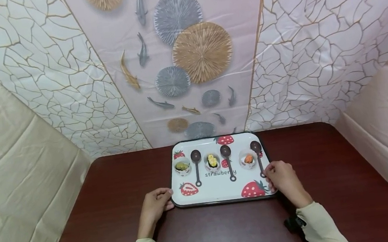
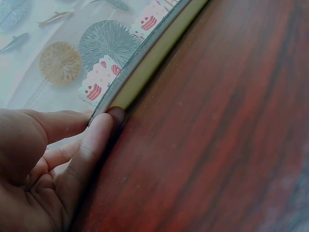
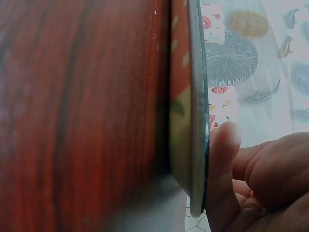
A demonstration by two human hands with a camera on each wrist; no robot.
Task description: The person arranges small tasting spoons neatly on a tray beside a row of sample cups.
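A white tray (image 1: 209, 193) with a dark rim and strawberry prints lies on the table. My left hand (image 1: 155, 205) pinches its rim near the front left corner; the left wrist view shows thumb and finger on the edge. At the right edge, near the front corner, my right hand (image 1: 283, 176) grips the rim with curled fingers. On the tray stand three small printed cups, holding greenish food (image 1: 182, 166), yellow-topped food (image 1: 212, 160) and orange food (image 1: 248, 159). Right of each cup lies a dark brown spoon: left (image 1: 197, 168), middle (image 1: 228, 163), right (image 1: 258, 157).
The dark red wooden table (image 1: 220, 229) extends around the tray. Behind it hangs a patterned cloth (image 1: 204, 52) with fish and round leaves, close to the tray's far edge. Beige cloth walls (image 1: 9, 170) flank both sides.
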